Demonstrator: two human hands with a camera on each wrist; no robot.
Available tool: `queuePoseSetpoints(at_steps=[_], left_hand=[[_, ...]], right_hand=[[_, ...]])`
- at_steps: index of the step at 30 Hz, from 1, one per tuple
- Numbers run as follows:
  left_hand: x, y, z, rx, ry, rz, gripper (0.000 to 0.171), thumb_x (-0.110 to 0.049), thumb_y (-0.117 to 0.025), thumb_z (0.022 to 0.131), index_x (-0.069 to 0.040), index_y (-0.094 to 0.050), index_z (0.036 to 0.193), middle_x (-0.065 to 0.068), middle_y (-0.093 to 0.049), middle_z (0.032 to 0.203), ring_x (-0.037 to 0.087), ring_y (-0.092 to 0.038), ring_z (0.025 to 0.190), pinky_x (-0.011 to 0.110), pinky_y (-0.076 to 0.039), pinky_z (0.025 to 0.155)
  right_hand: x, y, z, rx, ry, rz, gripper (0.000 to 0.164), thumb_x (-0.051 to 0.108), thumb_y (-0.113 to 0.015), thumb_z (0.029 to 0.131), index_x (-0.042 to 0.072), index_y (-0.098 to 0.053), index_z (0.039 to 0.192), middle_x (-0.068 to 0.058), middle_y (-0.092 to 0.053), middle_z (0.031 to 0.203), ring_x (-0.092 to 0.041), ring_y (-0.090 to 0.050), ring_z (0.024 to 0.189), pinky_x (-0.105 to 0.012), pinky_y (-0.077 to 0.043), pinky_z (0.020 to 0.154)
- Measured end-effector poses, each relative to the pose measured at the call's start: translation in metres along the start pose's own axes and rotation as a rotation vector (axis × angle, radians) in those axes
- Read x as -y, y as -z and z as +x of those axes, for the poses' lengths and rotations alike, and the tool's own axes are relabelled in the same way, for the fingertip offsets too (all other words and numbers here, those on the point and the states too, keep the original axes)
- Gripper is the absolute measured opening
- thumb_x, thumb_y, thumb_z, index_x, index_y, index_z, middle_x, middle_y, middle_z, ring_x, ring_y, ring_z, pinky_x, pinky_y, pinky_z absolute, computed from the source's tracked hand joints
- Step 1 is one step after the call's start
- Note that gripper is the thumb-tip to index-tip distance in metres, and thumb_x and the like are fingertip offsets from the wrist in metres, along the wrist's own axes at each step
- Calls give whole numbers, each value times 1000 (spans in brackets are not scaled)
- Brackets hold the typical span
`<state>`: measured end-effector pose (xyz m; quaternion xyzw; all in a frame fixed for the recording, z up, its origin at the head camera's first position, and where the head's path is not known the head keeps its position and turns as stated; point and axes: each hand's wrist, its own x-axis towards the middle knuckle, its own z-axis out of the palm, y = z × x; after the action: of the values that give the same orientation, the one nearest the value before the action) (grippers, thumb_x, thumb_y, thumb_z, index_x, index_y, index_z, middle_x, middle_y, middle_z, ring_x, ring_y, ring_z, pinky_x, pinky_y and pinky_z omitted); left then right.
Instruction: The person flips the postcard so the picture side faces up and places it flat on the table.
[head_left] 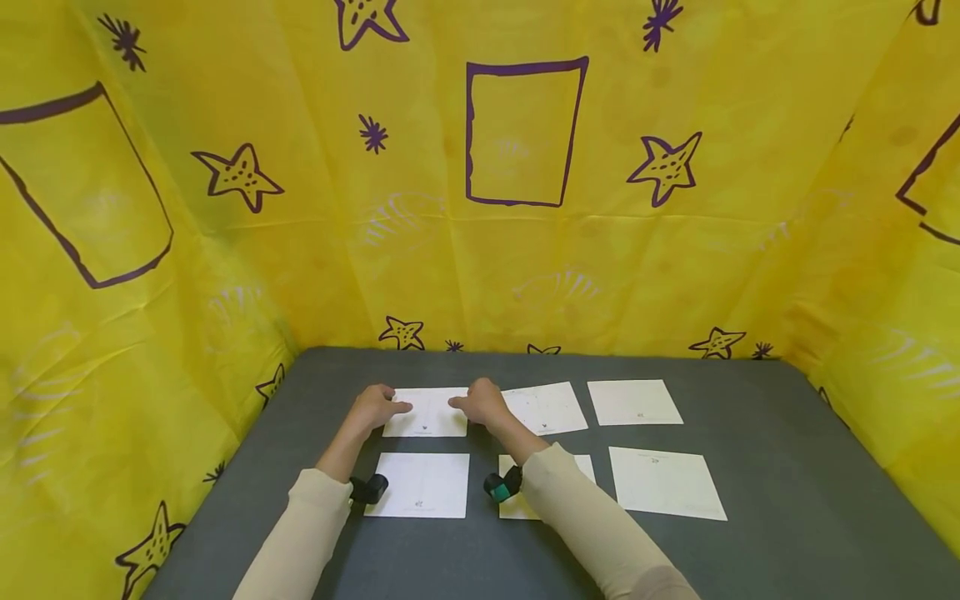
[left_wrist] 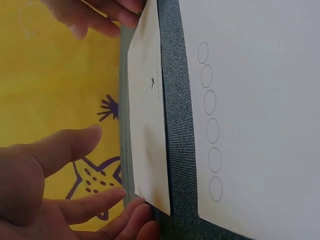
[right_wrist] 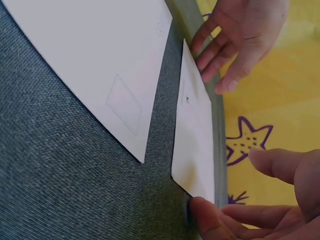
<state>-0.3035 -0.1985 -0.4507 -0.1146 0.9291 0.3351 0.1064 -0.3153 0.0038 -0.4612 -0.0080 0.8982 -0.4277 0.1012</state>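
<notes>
A white card [head_left: 427, 423], with a small dark mark and fine print near its front edge, lies flat in the back row at the left. My left hand [head_left: 373, 406] is at its left edge, fingertips by the corner and thumb stretched out above the card. At the opposite edge, my right hand [head_left: 483, 404] has its fingers at the side and its thumb pointing inward. Both wrist views show the card [left_wrist: 147, 115] between the two hands, with the thumbs raised off it. Neither hand is curled round anything.
In front lies another card [left_wrist: 250, 125] with a row of printed circles. Beside the right hand is a back-row card [right_wrist: 107, 65] with a printed stamp box. More white cards [head_left: 636, 402] lie to the right on the dark grey table [head_left: 435, 558]. Yellow patterned cloth [head_left: 525, 275] surrounds it.
</notes>
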Motion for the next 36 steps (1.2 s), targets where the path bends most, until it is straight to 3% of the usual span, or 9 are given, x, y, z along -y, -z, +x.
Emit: queuePoseSetpoints(at_steps=[7, 14, 17, 27, 36], left_hand=[[1, 0, 1, -9, -5, -56, 51, -19, -70, 86, 12, -55, 123, 31, -55, 128, 41, -54, 114, 52, -45, 100], [6, -1, 6, 34, 24, -159, 42, -12, -67, 88, 12, -56, 121, 31, -55, 127, 41, -57, 109, 52, -47, 99], [7, -3, 8, 33, 35, -185, 41, -10, -66, 88, 12, -56, 122, 31, -54, 128, 41, -56, 111, 53, -45, 101], [13, -5, 8, 17, 14, -302, 41, 1, -59, 86, 11, -54, 126, 30, -53, 128, 35, -55, 105, 44, -53, 93], [16, -3, 7, -45, 28, -340, 44, 6, -56, 82, 9, -56, 126, 28, -55, 124, 25, -55, 84, 24, -53, 66]], right_hand=[[-6, 0, 1, -31, -54, 127, 49, 12, -75, 80, 14, -40, 45, 1, -42, 44, -14, -40, 44, -25, -28, 44], [-10, 1, -1, -84, -46, 212, 15, 2, -73, 76, 1, -64, 64, 1, -49, 50, -15, -48, 52, -23, -37, 50], [-12, 0, -2, -111, -40, 235, 7, 1, -71, 75, -5, -70, 70, 2, -49, 49, -15, -48, 53, -23, -37, 52], [-13, -2, -6, -151, -53, 316, 7, -6, -66, 72, -6, -72, 74, 2, -49, 48, -16, -51, 58, -21, -39, 51], [-15, -8, -2, -214, -62, 376, 25, -11, -60, 65, -8, -74, 85, -2, -58, 61, -16, -52, 61, -21, -40, 48]])
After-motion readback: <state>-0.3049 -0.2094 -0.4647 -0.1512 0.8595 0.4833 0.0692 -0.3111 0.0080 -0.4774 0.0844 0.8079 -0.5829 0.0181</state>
